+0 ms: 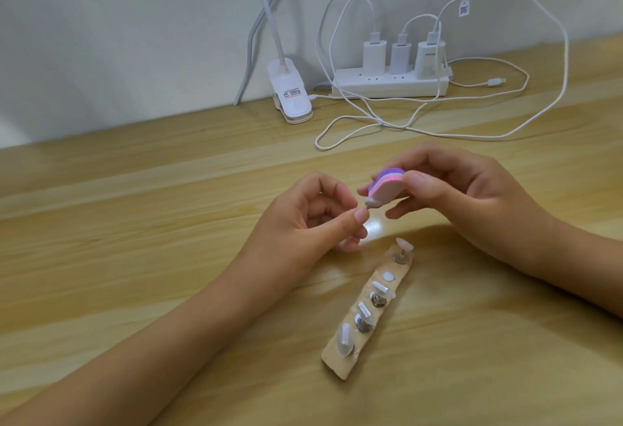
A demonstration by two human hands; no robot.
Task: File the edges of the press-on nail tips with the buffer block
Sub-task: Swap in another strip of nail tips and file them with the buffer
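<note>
**Tiny tip, big block: it all hangs on that pinch**

Closest in, a tan holder strip [338, 363] lies slantwise on the wooden table [135, 257]. Four waiting tips [345, 338] perch along it on little metal stands, and one slot shows only a white disc [388, 277]. The right forearm passes near the strip's far end. If that wrist dips, I'd expect those top-heavy stands to go over.

Now up to the action, held just above the table. The left hand [313, 220] pinches the nail tip [372, 203] between thumb and forefinger, with the other fingers curled under. The right hand [448, 196] pinches the pink-and-purple buffer block [387, 186], thumb on the near face and fingers behind. The block's lower rim meets the tip.

That hold on the tip looks slight. A hard stroke could flick it out, and a pale tip on pale wood would be hard to find. If the block tilts, it may scuff the tip's face rather than its edge.

What's unclear? The contact point is too small to show which edge is being worked. The left fingertips hide whether this tip sits on a stand. The right thumb covers the block's far end.

At the back, a power strip [387, 85] carries three chargers, with white cables [539, 115] looping across the table. The clip lamp [291, 95] is cut off at the top, so its head is out of view.
</note>
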